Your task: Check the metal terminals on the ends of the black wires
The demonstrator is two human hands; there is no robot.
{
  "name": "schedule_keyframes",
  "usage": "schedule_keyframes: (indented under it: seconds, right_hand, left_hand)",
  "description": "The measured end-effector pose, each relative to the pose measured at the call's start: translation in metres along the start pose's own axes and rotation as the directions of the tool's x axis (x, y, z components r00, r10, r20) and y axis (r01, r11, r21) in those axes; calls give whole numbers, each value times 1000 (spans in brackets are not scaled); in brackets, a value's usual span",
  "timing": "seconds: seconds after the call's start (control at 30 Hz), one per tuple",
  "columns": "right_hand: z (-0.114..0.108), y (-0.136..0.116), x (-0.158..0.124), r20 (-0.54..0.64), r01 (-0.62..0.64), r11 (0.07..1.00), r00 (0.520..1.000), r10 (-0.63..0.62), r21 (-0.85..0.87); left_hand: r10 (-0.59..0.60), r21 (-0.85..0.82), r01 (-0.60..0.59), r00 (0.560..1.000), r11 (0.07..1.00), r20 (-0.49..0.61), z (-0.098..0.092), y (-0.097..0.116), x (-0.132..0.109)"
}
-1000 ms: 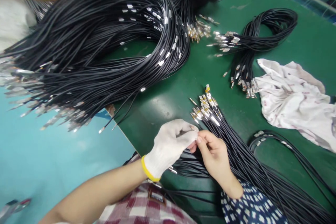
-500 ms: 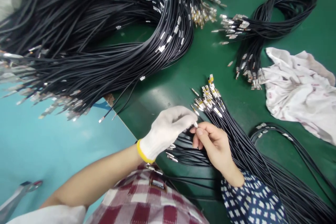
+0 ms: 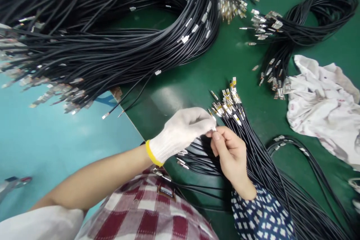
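A big heap of black cables point(image 3: 107, 41) sprawls across the upper left. Below it, the left hand point(image 3: 182, 133) (in a white glove) pinches a small metal terminal point(image 3: 213, 129) with closed fingertips; the bare right hand point(image 3: 230, 153) meets it there, pinching too, just above the cable bundle point(image 3: 253, 150). A crumpled white cloth point(image 3: 323, 105) lies far right.

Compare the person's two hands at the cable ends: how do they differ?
The left hand wears a white knit glove with a yellow cuff; the right hand is bare. The left reaches in from the left, the right from below. Both pinch at one small metal terminal where their fingertips meet.
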State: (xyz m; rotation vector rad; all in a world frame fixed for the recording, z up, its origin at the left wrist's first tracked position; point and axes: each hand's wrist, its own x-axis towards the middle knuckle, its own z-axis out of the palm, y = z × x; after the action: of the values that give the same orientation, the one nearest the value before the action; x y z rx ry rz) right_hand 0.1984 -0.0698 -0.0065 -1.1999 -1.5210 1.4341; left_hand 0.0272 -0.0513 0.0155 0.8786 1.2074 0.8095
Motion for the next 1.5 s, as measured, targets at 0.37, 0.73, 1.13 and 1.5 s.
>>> schedule_keyframes:
  seconds: [0.37, 0.73, 1.13, 1.5]
  right_hand:
    - [0, 1, 0, -44, 20, 997, 999, -23, -77]
    - [1, -4, 3, -56, 49, 993, 997, -56, -107]
    - [2, -2, 3, -61, 83, 988, 994, -91, -132]
    - [0, -1, 1, -68, 107, 976, 990, -122, -191]
  left_hand:
    - [-10, 27, 10, 1000, 1000, -7, 0, 1, 0]
    - [-33, 62, 34, 999, 997, -14, 0, 1, -1]
    - [-6, -27, 7, 999, 1000, 35, -2, -2, -1]
    - [-44, -47, 47, 997, 998, 70, -5, -4, 0]
